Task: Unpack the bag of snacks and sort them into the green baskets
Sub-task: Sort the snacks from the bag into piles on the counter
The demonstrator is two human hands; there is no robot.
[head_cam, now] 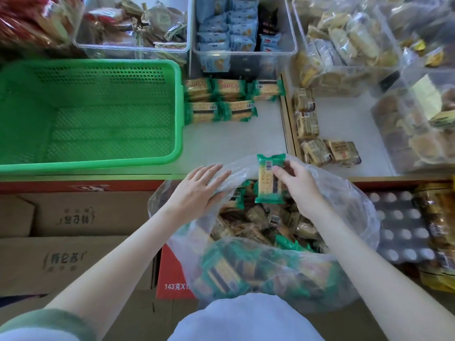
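A clear plastic bag (344, 207) full of green and brown snack packs stands open in front of me. My right hand (295, 183) holds one green cracker pack (269, 179) upright just above the bag's mouth. My left hand (199, 190) lies flat with fingers spread on the bag's left rim. An empty green basket (103, 158) sits on the white counter to the left. Several green cracker packs (221, 102) lie on the counter right of the basket. Several brown packs (320, 143) lie further right.
Clear bins of snacks (243, 52) line the back and right of the counter (234, 143). Cardboard boxes (73, 254) stand below the counter at left, a red carton (172, 279) beside the bag, and wrapped cans (398, 230) at right.
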